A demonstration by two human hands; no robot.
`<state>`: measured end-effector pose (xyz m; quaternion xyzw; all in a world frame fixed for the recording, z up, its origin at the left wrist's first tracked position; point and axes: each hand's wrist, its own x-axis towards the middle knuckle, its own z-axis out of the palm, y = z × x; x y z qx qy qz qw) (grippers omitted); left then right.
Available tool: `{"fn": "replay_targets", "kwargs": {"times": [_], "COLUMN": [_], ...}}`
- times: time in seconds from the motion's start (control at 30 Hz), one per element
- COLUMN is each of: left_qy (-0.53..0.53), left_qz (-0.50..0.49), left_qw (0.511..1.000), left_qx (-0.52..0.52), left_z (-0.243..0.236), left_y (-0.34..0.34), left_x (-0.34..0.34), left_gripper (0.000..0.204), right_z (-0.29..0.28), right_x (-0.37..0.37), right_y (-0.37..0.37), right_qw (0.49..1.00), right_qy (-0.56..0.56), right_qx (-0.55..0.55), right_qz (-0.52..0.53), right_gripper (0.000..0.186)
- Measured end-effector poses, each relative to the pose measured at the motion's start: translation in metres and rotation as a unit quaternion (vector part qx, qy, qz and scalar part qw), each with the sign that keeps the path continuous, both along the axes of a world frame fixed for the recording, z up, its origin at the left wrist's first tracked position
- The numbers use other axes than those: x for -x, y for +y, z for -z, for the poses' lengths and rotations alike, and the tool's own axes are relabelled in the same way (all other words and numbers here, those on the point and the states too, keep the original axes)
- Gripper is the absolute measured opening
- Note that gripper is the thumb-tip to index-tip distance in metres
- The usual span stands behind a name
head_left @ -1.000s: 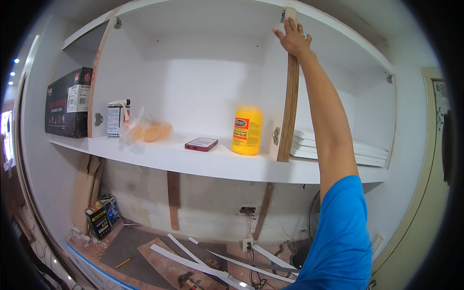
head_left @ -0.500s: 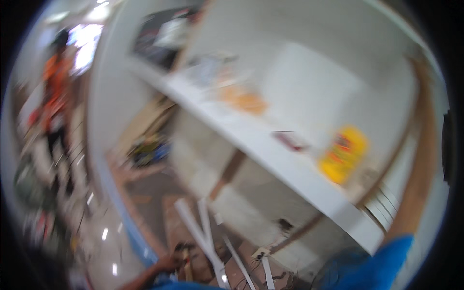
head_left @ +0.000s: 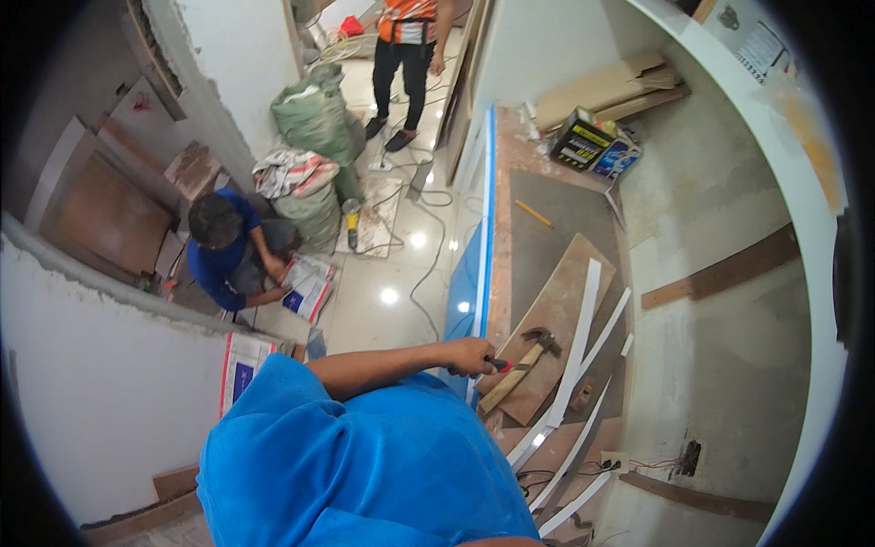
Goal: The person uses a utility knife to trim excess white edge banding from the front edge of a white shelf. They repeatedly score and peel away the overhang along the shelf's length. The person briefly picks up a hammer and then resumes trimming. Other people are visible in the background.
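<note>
My left hand [head_left: 469, 356] is closed around a small hand tool [head_left: 499, 365] with a black and red handle; its exact kind is hard to make out. Just beyond the tool lies a claw hammer [head_left: 510, 378] with a wooden handle, resting on a brown board [head_left: 538, 351]. Beside the board are long white strips [head_left: 583, 319], some crossing each other. My right hand is out of view.
A worker in blue [head_left: 223, 242] crouches at left over a white, red and blue package [head_left: 310, 287]. Another person [head_left: 406, 73] stands at the far side near green sacks [head_left: 314, 118]. Cables [head_left: 433, 292] cross the floor. A black box [head_left: 583, 141] and a yellow pencil-like stick [head_left: 533, 213] lie ahead.
The view has swung down and toward the left, and is sharper now. My right arm, stretched up along the right side before, has gone out of view. My left hand remains near the hammer.
</note>
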<state>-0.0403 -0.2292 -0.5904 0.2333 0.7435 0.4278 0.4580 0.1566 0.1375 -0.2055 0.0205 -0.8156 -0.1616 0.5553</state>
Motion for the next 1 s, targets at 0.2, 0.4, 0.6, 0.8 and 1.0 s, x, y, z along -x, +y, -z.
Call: {"fn": "replay_targets", "kwargs": {"times": [0.2,0.4,0.6,0.8,1.0], "left_qy": [-0.005,-0.003,0.016,0.013,0.012], "left_qz": [0.003,-0.010,-0.012,-0.078,-0.063], "left_qw": [1.000,1.000,1.000,0.997,0.998], "left_qx": [0.004,-0.002,0.020,-0.015,0.004], "left_z": [-0.010,0.006,0.018,-0.001,0.009], "left_y": [-0.017,-0.038,-0.050,-0.063,-0.071], "left_x": [-0.030,-0.051,-0.065,-0.081,-0.082], "left_gripper": [0.032,0.033,0.034,0.031,0.032], "right_z": [0.155,0.230,0.257,0.257,0.254], "right_x": [0.024,0.053,0.048,0.052,0.053], "right_y": [-0.058,-0.090,-0.085,-0.079,-0.078], "right_qw": [0.958,0.913,0.899,0.898,0.900], "right_qy": [-0.200,-0.287,-0.305,-0.305,-0.299], "right_qx": [0.179,0.251,0.274,0.278,0.279], "right_qz": [-0.103,-0.148,-0.155,-0.153,-0.152], "right_gripper": [0.084,0.080,0.076,0.072,0.068]}}
